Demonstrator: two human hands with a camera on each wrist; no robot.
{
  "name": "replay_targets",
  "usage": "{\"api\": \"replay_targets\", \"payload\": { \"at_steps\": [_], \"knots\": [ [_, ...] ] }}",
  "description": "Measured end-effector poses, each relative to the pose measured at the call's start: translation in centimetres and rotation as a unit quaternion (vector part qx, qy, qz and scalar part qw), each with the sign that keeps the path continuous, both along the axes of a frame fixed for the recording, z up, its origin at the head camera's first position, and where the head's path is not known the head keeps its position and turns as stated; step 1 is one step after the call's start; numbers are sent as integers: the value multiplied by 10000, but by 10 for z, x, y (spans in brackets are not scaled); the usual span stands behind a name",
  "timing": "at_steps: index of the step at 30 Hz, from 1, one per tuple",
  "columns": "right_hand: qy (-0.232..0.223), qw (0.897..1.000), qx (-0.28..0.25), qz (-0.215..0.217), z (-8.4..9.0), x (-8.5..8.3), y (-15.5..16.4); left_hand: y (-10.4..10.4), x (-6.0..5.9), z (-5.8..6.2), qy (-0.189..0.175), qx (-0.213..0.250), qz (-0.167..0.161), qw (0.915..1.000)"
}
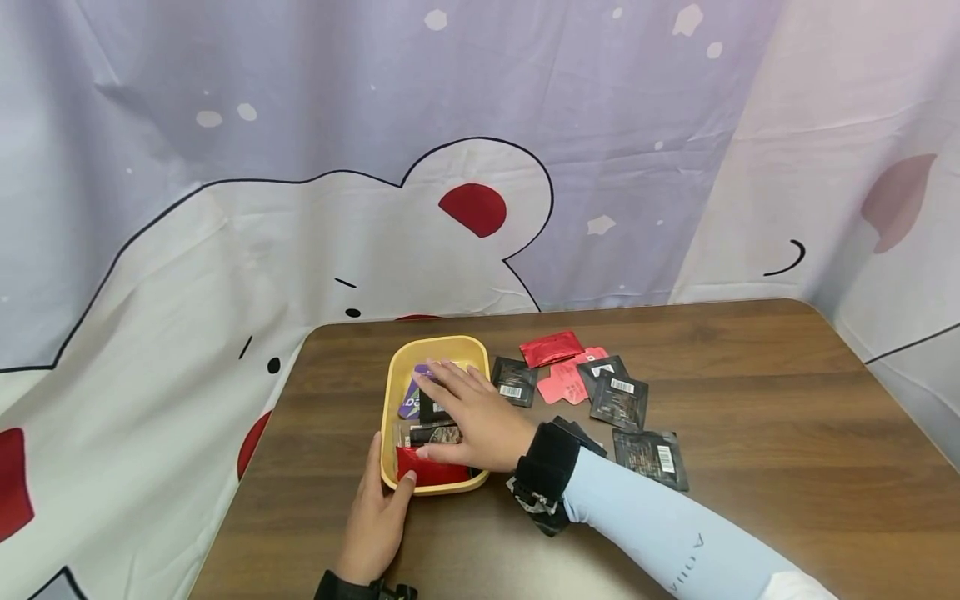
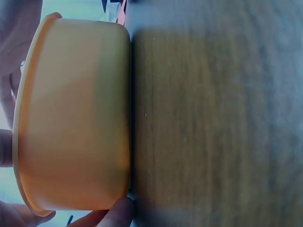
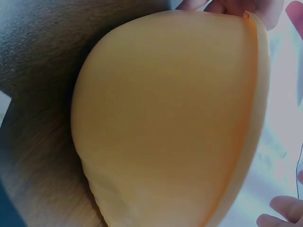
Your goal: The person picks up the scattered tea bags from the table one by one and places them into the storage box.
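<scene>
A yellow plastic bin [image 1: 477,343] stands on the wooden table with small packets in it: a purple packet [image 1: 409,403], black ones [image 1: 433,410] and a shiny red packet [image 1: 431,468] at the near end. My left hand [image 1: 373,521] holds the bin's near left corner, thumb at the rim and fingers along the outside. My right hand [image 1: 480,419] reaches over the right rim, its fingers spread above the packets; its thumb is by the red packet. Whether its fingertips touch anything I cannot tell. In both wrist views the bin's outer wall [image 2: 75,113] [image 3: 165,113] hides the contents.
Right of the bin lie a shiny red packet [image 1: 551,348], pink packets [image 1: 566,382] and several black sachets [image 1: 619,402], one [image 1: 651,458] nearer the front. Other black sachets are partly under my right wrist. A printed curtain [image 1: 315,242] hangs behind the table [image 1: 750,400].
</scene>
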State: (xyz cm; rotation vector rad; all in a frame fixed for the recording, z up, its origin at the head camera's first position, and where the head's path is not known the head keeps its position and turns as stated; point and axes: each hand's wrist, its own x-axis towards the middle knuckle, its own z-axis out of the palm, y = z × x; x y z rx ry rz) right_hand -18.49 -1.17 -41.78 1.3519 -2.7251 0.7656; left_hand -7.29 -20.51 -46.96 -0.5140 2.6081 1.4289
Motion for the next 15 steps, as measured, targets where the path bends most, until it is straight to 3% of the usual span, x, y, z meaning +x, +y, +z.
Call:
{"api": "replay_targets", "payload": {
  "at_steps": [15],
  "knots": [
    [-271, 9990, 109, -350, -11, -3, 25, 2, -1, 2, -134, -68, 108, 9998]
  ]
}}
